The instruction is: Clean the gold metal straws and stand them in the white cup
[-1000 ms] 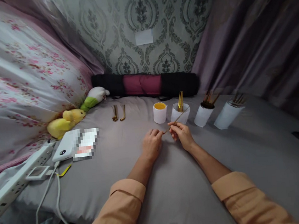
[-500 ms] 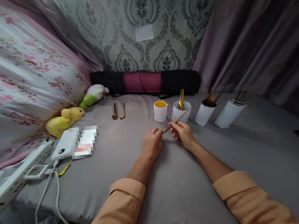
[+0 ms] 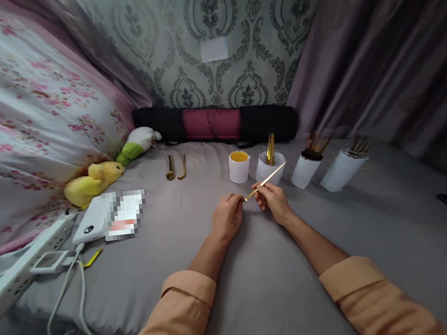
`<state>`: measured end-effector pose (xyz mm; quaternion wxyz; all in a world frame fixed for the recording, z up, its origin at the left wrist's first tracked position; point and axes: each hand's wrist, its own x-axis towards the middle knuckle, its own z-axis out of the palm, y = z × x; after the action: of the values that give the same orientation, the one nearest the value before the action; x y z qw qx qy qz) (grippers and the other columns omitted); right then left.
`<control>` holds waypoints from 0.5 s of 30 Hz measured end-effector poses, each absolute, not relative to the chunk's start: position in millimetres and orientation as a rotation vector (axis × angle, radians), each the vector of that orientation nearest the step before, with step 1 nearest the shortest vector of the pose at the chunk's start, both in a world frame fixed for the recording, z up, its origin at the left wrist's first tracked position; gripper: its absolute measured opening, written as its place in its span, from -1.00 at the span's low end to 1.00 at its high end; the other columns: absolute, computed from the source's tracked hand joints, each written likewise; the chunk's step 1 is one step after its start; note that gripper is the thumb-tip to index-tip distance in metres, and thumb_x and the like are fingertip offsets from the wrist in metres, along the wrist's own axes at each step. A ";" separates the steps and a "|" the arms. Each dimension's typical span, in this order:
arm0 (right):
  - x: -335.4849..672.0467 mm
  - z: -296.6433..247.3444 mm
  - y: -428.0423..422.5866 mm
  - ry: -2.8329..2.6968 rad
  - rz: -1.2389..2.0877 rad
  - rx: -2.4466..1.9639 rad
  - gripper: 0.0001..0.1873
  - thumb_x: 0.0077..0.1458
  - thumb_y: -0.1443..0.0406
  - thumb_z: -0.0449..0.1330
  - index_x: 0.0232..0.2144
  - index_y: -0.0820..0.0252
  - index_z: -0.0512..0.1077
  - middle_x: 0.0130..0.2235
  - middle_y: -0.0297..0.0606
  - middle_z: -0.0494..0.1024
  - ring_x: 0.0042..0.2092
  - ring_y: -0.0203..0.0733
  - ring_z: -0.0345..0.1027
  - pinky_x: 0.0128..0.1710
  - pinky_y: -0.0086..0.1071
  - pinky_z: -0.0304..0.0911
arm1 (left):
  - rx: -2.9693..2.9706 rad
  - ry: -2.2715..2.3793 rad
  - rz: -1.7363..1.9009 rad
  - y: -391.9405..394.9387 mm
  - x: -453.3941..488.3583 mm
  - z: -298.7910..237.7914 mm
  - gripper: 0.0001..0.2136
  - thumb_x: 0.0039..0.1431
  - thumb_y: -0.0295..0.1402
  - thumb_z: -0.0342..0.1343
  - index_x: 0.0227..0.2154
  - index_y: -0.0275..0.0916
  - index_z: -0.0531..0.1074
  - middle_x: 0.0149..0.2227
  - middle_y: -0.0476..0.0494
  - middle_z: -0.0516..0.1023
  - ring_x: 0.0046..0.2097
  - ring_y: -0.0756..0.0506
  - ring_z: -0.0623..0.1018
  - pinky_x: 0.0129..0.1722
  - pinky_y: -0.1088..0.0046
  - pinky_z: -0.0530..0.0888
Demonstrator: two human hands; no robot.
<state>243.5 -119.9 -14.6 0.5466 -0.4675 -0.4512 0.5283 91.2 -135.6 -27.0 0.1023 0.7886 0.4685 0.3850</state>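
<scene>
A thin, shiny gold strip (image 3: 274, 173) slants up to the right between my hands. My right hand (image 3: 276, 204) pinches it near the middle, its upper length sticking out past the fingers. At its lower end my left hand (image 3: 227, 214) is closed, fingertips pressed on the tip; just what they cover is hidden. Beyond my hands stand a white cup with yellow inside (image 3: 238, 170) and a wide white cup (image 3: 264, 170) with several upright gold strips (image 3: 271, 151). Several gold strips with bent ends (image 3: 170, 169) lie further left on the grey sheet (image 3: 188, 214).
To the right are two tall white containers, a nearer one (image 3: 303, 174) and a farther one (image 3: 338, 173), both holding brown sticks. Left are a power bank (image 3: 95, 218), a power strip (image 3: 30, 270), cables and plush toys (image 3: 93, 184). A black and maroon roll (image 3: 213, 123) lies along the wall.
The gold strip has turned in my fingers: it was a thin dark line and now shows a bright, wider face. Both hands stay nearly in place; the view shifts slightly.
</scene>
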 end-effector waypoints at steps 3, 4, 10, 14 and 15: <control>243.9 -15.1 -119.7 -1.073 1.246 -1.112 -0.73 -0.11 0.15 0.12 -0.39 0.23 0.34 -0.59 -0.42 0.31 -0.65 -0.44 0.12 -0.74 -0.56 -0.02 | 2.260 1.373 1.154 -134.4 91.9 -28.5 -0.82 0.11 -0.44 -0.09 -0.31 -0.23 0.41 -0.33 -0.10 0.44 -0.27 -0.01 0.40 -0.24 0.49 0.33; 243.9 -15.1 -119.6 -1.071 1.243 -1.115 -0.74 -0.11 0.15 0.11 -0.40 0.23 0.34 -0.60 -0.42 0.30 -0.65 -0.44 0.12 -0.75 -0.56 -0.02 | 2.234 1.369 1.159 -133.8 92.3 -29.3 -0.82 0.10 -0.45 -0.08 -0.31 -0.23 0.41 -0.35 -0.10 0.45 -0.29 0.00 0.40 -0.26 0.49 0.33; 244.2 -14.6 -118.9 -1.046 1.207 -1.128 -0.76 -0.11 0.16 0.10 -0.41 0.22 0.34 -0.61 -0.44 0.29 -0.66 -0.44 0.12 -0.75 -0.55 -0.02 | 2.007 1.358 1.180 -132.5 95.3 -30.6 -0.79 0.08 -0.45 -0.08 -0.30 -0.26 0.45 -0.37 -0.12 0.49 -0.37 0.01 0.42 -0.31 0.50 0.34; 245.0 -15.3 -117.9 -1.034 1.184 -1.129 -0.77 -0.11 0.16 0.10 -0.42 0.21 0.33 -0.62 -0.45 0.28 -0.66 -0.44 0.10 -0.76 -0.55 -0.03 | 1.850 1.358 1.178 -133.7 97.3 -27.8 -0.79 0.06 -0.43 -0.06 -0.32 -0.28 0.46 -0.36 -0.14 0.51 -0.35 0.00 0.44 -0.30 0.48 0.35; 245.2 -15.8 -117.7 -1.034 1.180 -1.128 -0.77 -0.11 0.16 0.10 -0.43 0.21 0.33 -0.63 -0.45 0.28 -0.66 -0.44 0.10 -0.76 -0.55 -0.03 | 1.818 1.355 1.176 -134.0 97.6 -27.1 -0.80 0.06 -0.42 -0.05 -0.32 -0.28 0.46 -0.37 -0.14 0.51 -0.36 0.00 0.44 -0.31 0.48 0.36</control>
<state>245.2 -117.7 -15.8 0.5684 -0.4803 -0.4403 0.5024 97.6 -134.0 -27.1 0.2895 0.6811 0.5079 0.4407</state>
